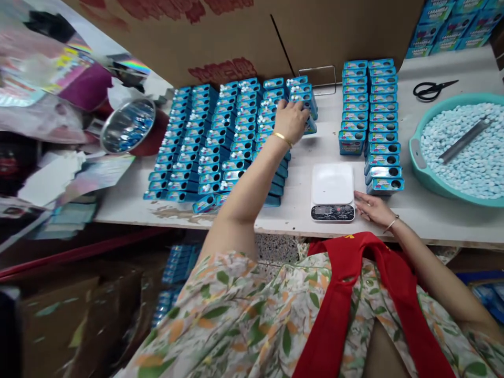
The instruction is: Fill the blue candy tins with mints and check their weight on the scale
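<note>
Because the box (311,128) is probably light and crushable, grip its sides; left hand (291,122) holds it, right hand (376,208) loosely curled.

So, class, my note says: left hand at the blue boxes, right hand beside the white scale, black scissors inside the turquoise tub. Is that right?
Not quite: the head view shows the black scissors on the table, outside the turquoise tub. The rest stands: the left hand is at the blue boxes and the right hand is beside the white scale.
</note>
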`<state>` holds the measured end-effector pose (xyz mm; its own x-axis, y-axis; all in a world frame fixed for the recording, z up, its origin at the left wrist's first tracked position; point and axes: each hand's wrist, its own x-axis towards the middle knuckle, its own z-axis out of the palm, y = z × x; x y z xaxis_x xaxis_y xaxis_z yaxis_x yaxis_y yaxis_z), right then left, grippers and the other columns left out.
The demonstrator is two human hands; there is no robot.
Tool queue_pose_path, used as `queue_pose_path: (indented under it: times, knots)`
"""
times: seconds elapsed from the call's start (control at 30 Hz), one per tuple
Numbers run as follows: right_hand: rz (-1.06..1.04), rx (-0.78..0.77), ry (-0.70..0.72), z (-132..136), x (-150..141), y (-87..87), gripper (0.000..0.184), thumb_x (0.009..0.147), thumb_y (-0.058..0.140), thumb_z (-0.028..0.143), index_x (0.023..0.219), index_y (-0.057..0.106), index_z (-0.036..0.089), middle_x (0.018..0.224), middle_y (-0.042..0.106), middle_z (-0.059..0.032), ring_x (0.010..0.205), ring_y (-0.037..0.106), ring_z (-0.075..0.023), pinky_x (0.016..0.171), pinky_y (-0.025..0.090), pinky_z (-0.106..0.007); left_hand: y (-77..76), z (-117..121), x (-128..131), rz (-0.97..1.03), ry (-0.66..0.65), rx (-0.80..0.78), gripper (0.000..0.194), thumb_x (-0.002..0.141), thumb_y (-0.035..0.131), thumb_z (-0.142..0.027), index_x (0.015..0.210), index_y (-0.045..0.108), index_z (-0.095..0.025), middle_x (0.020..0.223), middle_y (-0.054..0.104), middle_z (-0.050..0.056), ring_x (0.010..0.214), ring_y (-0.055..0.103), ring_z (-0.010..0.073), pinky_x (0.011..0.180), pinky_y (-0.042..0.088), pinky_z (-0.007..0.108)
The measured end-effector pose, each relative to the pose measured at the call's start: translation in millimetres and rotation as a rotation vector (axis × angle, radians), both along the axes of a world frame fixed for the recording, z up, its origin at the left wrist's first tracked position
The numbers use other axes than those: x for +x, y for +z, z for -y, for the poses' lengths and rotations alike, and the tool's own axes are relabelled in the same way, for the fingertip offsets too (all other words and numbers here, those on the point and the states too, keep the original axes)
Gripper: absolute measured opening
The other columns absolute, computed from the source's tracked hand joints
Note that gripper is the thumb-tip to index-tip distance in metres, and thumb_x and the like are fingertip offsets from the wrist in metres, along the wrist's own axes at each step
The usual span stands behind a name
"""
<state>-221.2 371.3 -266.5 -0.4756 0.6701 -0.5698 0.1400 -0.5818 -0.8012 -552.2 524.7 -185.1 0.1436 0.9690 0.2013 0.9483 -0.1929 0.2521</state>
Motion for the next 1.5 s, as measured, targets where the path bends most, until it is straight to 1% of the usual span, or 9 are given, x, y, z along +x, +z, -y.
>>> queue_pose_path:
  times: [0.23,0.37,0.53,0.7,0.8,0.9,1.07,1.17,1.5]
  knots:
    - [-0.036,0.017,0.038,-12,-39,4.5,0.079,0.081,0.076,0.033,0.147,0.045,0.005,0.058,0.056,0.0047,0.041,0.041,-0.0053,0.039,0.026,-0.019,51.7,123,54,-0.160,-0.158,-0.081,0.016,0.088,0.056,-0.030,0.091,0.069,-0.021,0.099,0.066,0.011,0.097,0.061,0.0285,0.082,0.046,0.044]
    - [-0.044,-0.029,-0.023,-10,-52,10.7,0.070,0.078,0.081,0.037,0.136,0.052,0.011,0.057,0.056,0.0053,0.039,0.040,-0.0052,0.037,0.024,-0.018,40.8,138,71,-0.260,-0.222,-0.162,0.017,0.090,0.052,-0.025,0.090,0.068,-0.019,0.097,0.067,0.010,0.089,0.063,0.0258,0.078,0.049,0.041]
    - [-0.051,-0.085,-0.144,0,-33,27.7,0.042,0.072,0.085,0.044,0.088,0.061,0.014,0.065,0.058,0.0002,0.043,0.043,-0.0037,0.034,0.021,-0.015,38.1,138,63,-0.158,-0.204,-0.127,0.016,0.089,0.060,-0.029,0.102,0.067,-0.023,0.116,0.065,0.011,0.106,0.060,0.0288,0.092,0.047,0.045]
    - [-0.119,-0.230,-0.199,12,-7,49.2,0.031,0.073,0.084,0.035,0.085,0.065,0.014,0.079,0.066,-0.0063,0.060,0.059,-0.0081,0.042,0.042,-0.013,48.4,174,41,0.138,-0.096,0.049,0.021,0.095,0.056,-0.040,0.106,0.061,-0.023,0.108,0.064,0.007,0.106,0.060,0.0248,0.092,0.046,0.040]
    - [-0.067,-0.251,-0.164,18,-1,61.1,0.026,0.071,0.082,0.023,0.090,0.068,0.014,0.085,0.069,-0.0064,0.067,0.064,-0.0093,0.052,0.052,-0.014,31.3,208,32,0.298,-0.007,0.205,0.020,0.099,0.051,-0.039,0.093,0.058,-0.021,0.088,0.062,0.003,0.087,0.060,0.0169,0.079,0.047,0.031]
    - [-0.018,-0.190,-0.111,18,-4,73.3,0.031,0.065,0.086,0.021,0.090,0.069,0.013,0.084,0.069,-0.0056,0.063,0.061,-0.0073,0.049,0.048,-0.013,-7.3,239,29,0.423,0.102,0.275,0.022,0.099,0.052,-0.035,0.082,0.055,-0.021,0.077,0.059,0.000,0.074,0.055,0.0125,0.070,0.045,0.026]
    - [0.045,0.086,0.008,-3,-27,102.9,0.031,0.067,0.086,0.029,0.087,0.068,0.014,0.077,0.068,-0.0046,0.053,0.052,-0.0058,0.042,0.037,-0.017,-82.6,275,30,0.515,0.266,0.180,0.019,0.097,0.053,-0.028,0.080,0.054,-0.020,0.077,0.060,0.002,0.073,0.056,0.0138,0.069,0.045,0.027]
    - [0.116,0.314,0.078,-24,-50,126.4,0.020,0.076,0.080,0.027,0.087,0.068,0.016,0.071,0.066,-0.0026,0.052,0.050,-0.0065,0.044,0.037,-0.018,-110.8,284,32,0.525,0.355,0.186,0.015,0.097,0.051,-0.027,0.084,0.055,-0.020,0.081,0.062,0.004,0.078,0.058,0.0159,0.072,0.046,0.028]
    - [0.604,1.062,0.530,-71,-122,165.9,0.008,0.088,0.063,0.017,0.090,0.071,0.018,0.061,0.057,-0.0016,0.073,0.063,-0.0189,0.077,0.052,-0.032,-123.1,284,36,0.443,0.356,0.224,0.018,0.100,0.046,-0.028,0.086,0.055,-0.021,0.085,0.063,0.007,0.084,0.057,0.0195,0.077,0.046,0.032]
